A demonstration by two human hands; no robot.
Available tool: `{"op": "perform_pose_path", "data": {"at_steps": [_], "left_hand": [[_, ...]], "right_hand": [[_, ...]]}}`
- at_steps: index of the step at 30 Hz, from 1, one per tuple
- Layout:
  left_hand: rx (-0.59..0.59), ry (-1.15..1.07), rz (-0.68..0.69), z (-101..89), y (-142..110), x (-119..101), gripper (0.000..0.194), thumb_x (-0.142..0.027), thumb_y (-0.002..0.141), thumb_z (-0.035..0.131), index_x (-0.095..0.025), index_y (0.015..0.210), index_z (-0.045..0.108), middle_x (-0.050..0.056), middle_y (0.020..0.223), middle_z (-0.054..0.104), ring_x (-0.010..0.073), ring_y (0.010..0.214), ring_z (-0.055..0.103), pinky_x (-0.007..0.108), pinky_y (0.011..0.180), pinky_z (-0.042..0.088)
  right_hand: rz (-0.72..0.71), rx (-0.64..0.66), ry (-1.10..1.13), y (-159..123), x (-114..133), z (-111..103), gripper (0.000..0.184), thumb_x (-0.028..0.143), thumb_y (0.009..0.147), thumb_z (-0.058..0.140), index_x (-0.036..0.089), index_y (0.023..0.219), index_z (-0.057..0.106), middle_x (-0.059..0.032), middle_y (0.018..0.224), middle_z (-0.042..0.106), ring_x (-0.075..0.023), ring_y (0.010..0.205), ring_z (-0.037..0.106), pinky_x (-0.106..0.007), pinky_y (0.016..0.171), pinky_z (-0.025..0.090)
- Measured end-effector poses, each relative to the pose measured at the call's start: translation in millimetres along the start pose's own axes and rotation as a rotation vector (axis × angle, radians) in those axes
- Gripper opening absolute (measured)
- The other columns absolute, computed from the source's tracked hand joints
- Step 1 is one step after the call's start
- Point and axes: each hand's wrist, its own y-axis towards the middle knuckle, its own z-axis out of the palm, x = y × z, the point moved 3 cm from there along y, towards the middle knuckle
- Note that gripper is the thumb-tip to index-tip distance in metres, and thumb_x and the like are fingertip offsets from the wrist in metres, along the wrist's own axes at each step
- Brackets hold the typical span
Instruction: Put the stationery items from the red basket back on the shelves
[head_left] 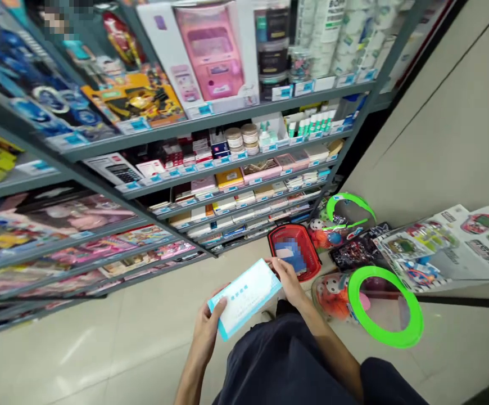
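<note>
A flat, oblong, white and light-blue packet (245,298) with blue printed characters is held in front of my body. My left hand (212,316) grips its lower left end, thumb on the printed face and fingers underneath. At the upper right corner, my right hand (287,277) has its fingers closed on the packet's edge; some fingertips are hidden. Just beyond the right hand, a red shopping basket (313,260) stands on the floor with blue and white items (289,253) inside.
Shelves (227,121) of boxed toys and stationery stretch across the front and left. On the right are clear tubs with bright green rims (356,289), holding colourful balls. Large boxed toys (447,247) lean against a pale wall (451,124). Pale tiled floor (101,337) lies below.
</note>
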Motion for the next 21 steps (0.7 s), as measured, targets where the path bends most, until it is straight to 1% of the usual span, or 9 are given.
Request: {"op": "perform_pose_path", "data": {"at_steps": [2, 4, 7, 11, 14, 16, 18, 20, 21], "left_hand": [[0.004, 0.092, -0.02, 18.2, 12.4, -11.0, 0.08, -0.059, 0.075, 0.092, -0.014, 0.138, 0.071, 0.015, 0.128, 0.076, 0.0318, 0.113, 0.072, 0.032, 0.087, 0.06], [-0.014, 0.12, -0.002, 38.7, 24.8, -23.0, 0.081, -0.054, 0.073, 0.093, -0.014, 0.139, 0.07, 0.014, 0.126, 0.077, 0.0323, 0.112, 0.073, 0.033, 0.087, 0.06], [-0.031, 0.157, 0.028, 69.7, 41.3, -37.1, 0.077, -0.052, 0.072, 0.094, -0.014, 0.136, 0.071, 0.014, 0.126, 0.077, 0.0322, 0.112, 0.073, 0.034, 0.088, 0.061], [-0.008, 0.251, 0.042, 105.1, 57.5, -41.9, 0.066, -0.056, 0.075, 0.091, -0.014, 0.124, 0.075, 0.014, 0.125, 0.078, 0.0329, 0.112, 0.073, 0.037, 0.09, 0.061], [0.029, 0.295, 0.05, 126.0, 65.7, -39.8, 0.058, -0.058, 0.079, 0.089, -0.015, 0.116, 0.076, 0.014, 0.126, 0.077, 0.0335, 0.117, 0.072, 0.038, 0.093, 0.061], [0.044, 0.293, 0.039, 138.2, 70.5, -39.1, 0.056, -0.056, 0.078, 0.09, -0.016, 0.115, 0.076, 0.013, 0.126, 0.077, 0.0328, 0.118, 0.071, 0.037, 0.092, 0.061], [0.055, 0.253, 0.029, 150.4, 75.2, -40.7, 0.061, -0.055, 0.077, 0.091, -0.017, 0.121, 0.075, 0.012, 0.129, 0.075, 0.0305, 0.116, 0.071, 0.035, 0.089, 0.061], [0.061, 0.207, 0.04, 162.2, 80.2, -45.0, 0.066, -0.054, 0.076, 0.091, -0.02, 0.129, 0.071, 0.01, 0.134, 0.072, 0.0252, 0.11, 0.071, 0.03, 0.084, 0.06], [0.071, 0.193, 0.045, 167.8, 82.9, -47.8, 0.067, -0.054, 0.076, 0.092, -0.021, 0.13, 0.069, 0.008, 0.133, 0.071, 0.0214, 0.104, 0.07, 0.027, 0.081, 0.06]], "right_hand": [[-0.025, 0.024, 0.096, 14.3, 5.2, -11.1, 0.063, 0.075, 0.096, 0.062, 0.019, 0.117, 0.081, -0.0087, 0.097, 0.077, -0.0207, 0.084, 0.069, -0.03, 0.074, 0.052], [-0.047, 0.066, 0.202, 24.8, 6.2, -25.9, 0.064, 0.075, 0.098, 0.059, 0.02, 0.122, 0.08, -0.0091, 0.098, 0.077, -0.0194, 0.079, 0.068, -0.03, 0.067, 0.053], [-0.06, 0.119, 0.275, 34.0, 7.0, -50.8, 0.058, 0.068, 0.097, 0.066, 0.02, 0.127, 0.078, -0.0084, 0.098, 0.075, -0.0171, 0.074, 0.064, -0.027, 0.058, 0.052], [-0.063, 0.065, 0.304, 42.1, 13.8, -83.2, 0.05, 0.059, 0.091, 0.078, 0.02, 0.123, 0.077, -0.005, 0.092, 0.072, -0.0149, 0.074, 0.062, -0.025, 0.058, 0.055], [-0.069, 0.016, 0.327, 48.5, 20.7, -101.5, 0.049, 0.055, 0.088, 0.082, 0.021, 0.122, 0.077, -0.0022, 0.086, 0.069, -0.0136, 0.069, 0.061, -0.024, 0.056, 0.054], [-0.085, -0.016, 0.36, 52.7, 25.7, -110.8, 0.049, 0.056, 0.088, 0.082, 0.021, 0.123, 0.076, -0.0029, 0.091, 0.071, -0.0131, 0.068, 0.06, -0.024, 0.055, 0.054], [-0.11, -0.017, 0.407, 56.6, 31.1, -116.6, 0.05, 0.056, 0.09, 0.08, 0.022, 0.126, 0.074, -0.0052, 0.1, 0.073, -0.0147, 0.074, 0.063, -0.025, 0.058, 0.055], [-0.142, 0.0, 0.437, 60.7, 37.1, -118.9, 0.051, 0.054, 0.09, 0.081, 0.024, 0.131, 0.071, -0.0073, 0.113, 0.074, -0.0169, 0.082, 0.066, -0.026, 0.062, 0.057], [-0.156, 0.0, 0.438, 63.0, 40.2, -119.2, 0.051, 0.052, 0.091, 0.081, 0.025, 0.132, 0.07, -0.0077, 0.117, 0.074, -0.0177, 0.086, 0.068, -0.027, 0.065, 0.058]]}}
